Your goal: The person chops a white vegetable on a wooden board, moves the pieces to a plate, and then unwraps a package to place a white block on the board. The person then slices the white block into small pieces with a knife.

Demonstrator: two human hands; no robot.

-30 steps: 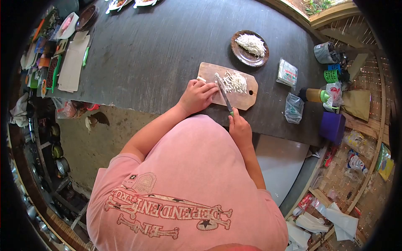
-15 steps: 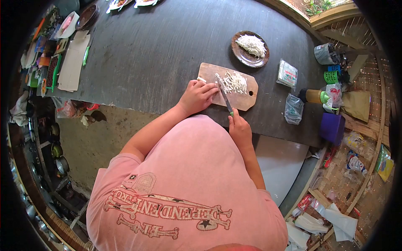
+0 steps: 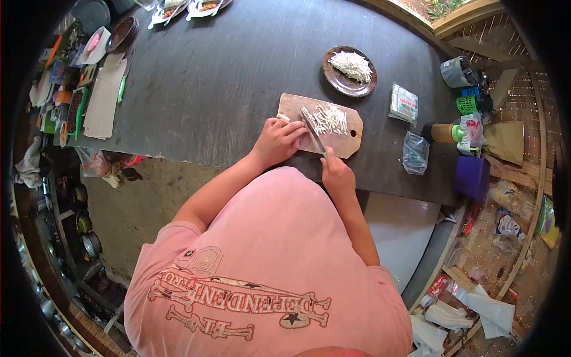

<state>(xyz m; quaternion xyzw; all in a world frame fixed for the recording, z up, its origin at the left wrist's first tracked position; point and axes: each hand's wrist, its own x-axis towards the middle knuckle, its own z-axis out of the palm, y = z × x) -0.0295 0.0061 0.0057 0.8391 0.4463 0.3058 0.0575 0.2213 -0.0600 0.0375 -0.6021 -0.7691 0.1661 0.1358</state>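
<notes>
- Here, the right hand (image 3: 336, 175) gripped a knife (image 3: 312, 133), blade on the cutting board (image 3: 345, 143).
- The left hand (image 3: 279, 140) curled closed over a white piece (image 3: 284, 118) beside cut strips (image 3: 331, 119).

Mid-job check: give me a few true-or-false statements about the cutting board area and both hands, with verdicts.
1. The right hand grips a green-handled knife over the cutting board. True.
2. The left hand lies on the bare table, clear of the board. False: it holds down a white piece at the board's left end.
3. The brown plate beyond the board is empty. False: it holds a heap of white shreds.
4. Cut white strips lie on the board, right of the blade. True.
</notes>
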